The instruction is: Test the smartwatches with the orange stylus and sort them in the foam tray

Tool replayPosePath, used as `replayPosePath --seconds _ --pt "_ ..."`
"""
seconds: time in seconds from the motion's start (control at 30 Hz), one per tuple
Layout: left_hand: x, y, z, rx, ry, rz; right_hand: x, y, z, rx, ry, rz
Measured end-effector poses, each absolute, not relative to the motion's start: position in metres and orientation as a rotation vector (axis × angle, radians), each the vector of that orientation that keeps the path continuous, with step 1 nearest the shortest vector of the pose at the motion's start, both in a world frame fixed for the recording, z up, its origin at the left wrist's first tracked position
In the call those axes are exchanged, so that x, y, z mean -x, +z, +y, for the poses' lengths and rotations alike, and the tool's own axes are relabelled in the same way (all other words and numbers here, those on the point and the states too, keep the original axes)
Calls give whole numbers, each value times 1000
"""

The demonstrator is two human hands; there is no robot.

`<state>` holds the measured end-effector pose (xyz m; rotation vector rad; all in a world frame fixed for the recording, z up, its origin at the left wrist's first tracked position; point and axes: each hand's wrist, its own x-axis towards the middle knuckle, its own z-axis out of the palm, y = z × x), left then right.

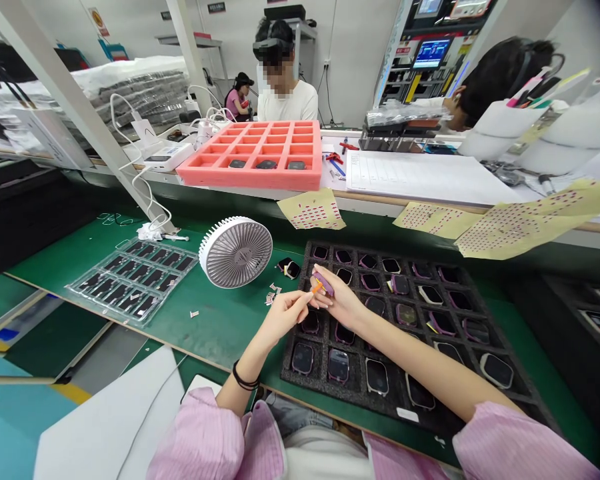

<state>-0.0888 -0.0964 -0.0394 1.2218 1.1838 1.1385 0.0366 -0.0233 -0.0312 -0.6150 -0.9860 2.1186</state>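
Note:
Above the left edge of a black foam tray (363,363), my right hand (341,300) is closed around a purple watch case (324,283). My left hand (286,313) meets it from the left, thumb and finger pinching a small orange piece (317,289) against the case. Whether that piece is a tool or a strip is too small to tell. In the tray's pockets sit many watch cases, some purple, some silver, such as the dark-screened watch (339,365). Just beyond my hands, two small watch parts (291,268) lie on the green mat.
A white fan (236,253) stands behind my left hand. Left of it lies a clear plastic tray (135,280) of black parts. Small scraps (271,295) dot the green mat (220,333). A pink foam tray (253,175) and papers (415,175) rest on the shelf; people sit beyond.

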Motion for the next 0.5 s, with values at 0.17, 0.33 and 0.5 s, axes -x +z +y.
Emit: replayPosePath --seconds 0.17,0.33,0.5 --pt "82 -45 -97 -1162 1196 1145 -33 -34 -28 604 2217 -839" --pt "80 -50 -95 -1080 1234 1173 -31 -36 -27 644 2142 -855" --pt "80 -48 -89 -1041 1297 1248 -31 -33 -23 762 1878 -970"
